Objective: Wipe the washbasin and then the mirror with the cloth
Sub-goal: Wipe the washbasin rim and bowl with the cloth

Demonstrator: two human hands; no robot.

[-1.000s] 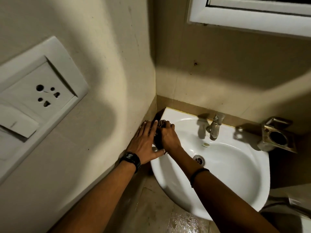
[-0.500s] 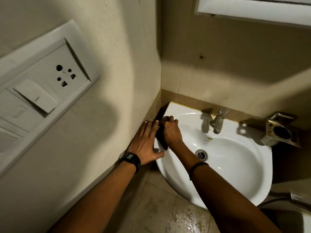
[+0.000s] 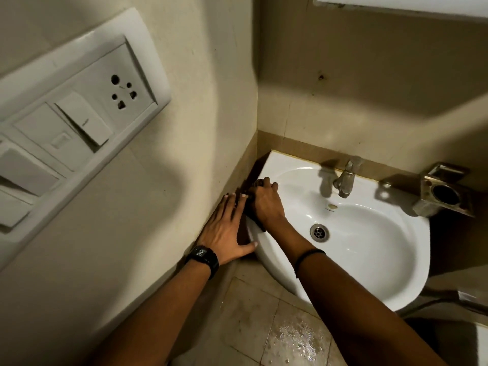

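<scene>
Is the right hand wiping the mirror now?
No, the right hand holds the dark cloth on the left rim of the washbasin.

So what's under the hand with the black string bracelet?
A dark cloth, on the washbasin rim. Only its edges peek out; the right hand covers the rest.

White ceramic washbasin (image 3: 369,262), mounted in the wall corner. Dark cloth (image 3: 255,221), bunched on its left rim, mostly covered by the gripping right hand (image 3: 266,204). Above, probably the mirror (image 3: 396,6): only a white lower frame edge shows.
</scene>
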